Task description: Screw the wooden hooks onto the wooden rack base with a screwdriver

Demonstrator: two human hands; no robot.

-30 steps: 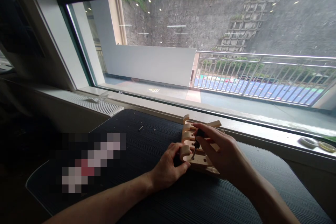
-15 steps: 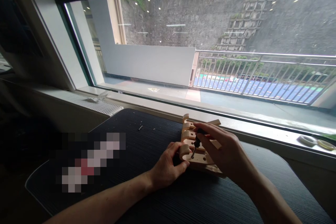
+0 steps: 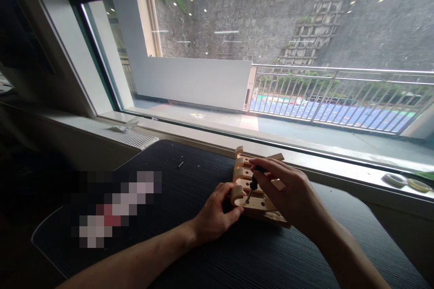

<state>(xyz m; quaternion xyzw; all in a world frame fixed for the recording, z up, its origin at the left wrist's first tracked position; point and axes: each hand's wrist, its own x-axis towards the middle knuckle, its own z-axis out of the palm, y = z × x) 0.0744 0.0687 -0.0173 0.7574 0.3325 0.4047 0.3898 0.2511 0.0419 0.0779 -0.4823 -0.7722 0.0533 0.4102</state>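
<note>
A wooden rack [image 3: 255, 203] with several curved hooks lies on the dark table, a hole or two showing in each slat. My left hand [image 3: 217, 212] grips its near left corner, thumb along the front edge and fingers behind the nearest hook [image 3: 237, 192]. In my right hand [image 3: 285, 183] is a screwdriver [image 3: 253, 184] with a black handle, held by the fingertips. Tilted slightly, its shaft runs down to a hole in the nearest slat. The tip's seat in the hole is too small to make out. My right hand covers the rack's right side.
The dark table [image 3: 162, 262] stands against a window sill [image 3: 190, 133]. A small screw-like piece [image 3: 181, 164] and crumbs lie toward its far edge. Two tape rolls [image 3: 395, 179] rest on the sill at right. Clear plastic [image 3: 127, 125] sits on the vent at left. A patch of the table is blurred out.
The view has shifted very slightly. Both hands, the screwdriver and the rack keep nearly the same places.
</note>
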